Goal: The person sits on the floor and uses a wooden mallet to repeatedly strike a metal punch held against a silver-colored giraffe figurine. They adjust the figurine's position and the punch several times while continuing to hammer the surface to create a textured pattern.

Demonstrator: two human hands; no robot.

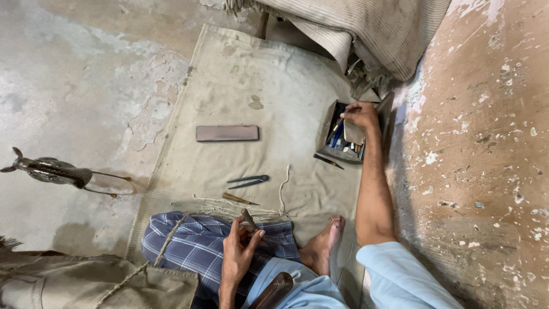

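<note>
Right hand (360, 116) in tool box (329, 133), contents indistinct, left hand (239, 247) gripping half-hidden tool (249, 220)

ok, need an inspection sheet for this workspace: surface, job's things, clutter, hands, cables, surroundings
Surface: beige cloth mat on worn concrete floor.
Job's things: small dark tool in left hand; open tool box under right hand.
Clutter: flat sharpening stone, dark tweezers, awl, loose cord.
Hands: left fingers closed on the tool; right reaching into the box.
Cables: nothing seen.
Surroundings: metal bird-shaped object, striped cloth, stained wall.
</note>
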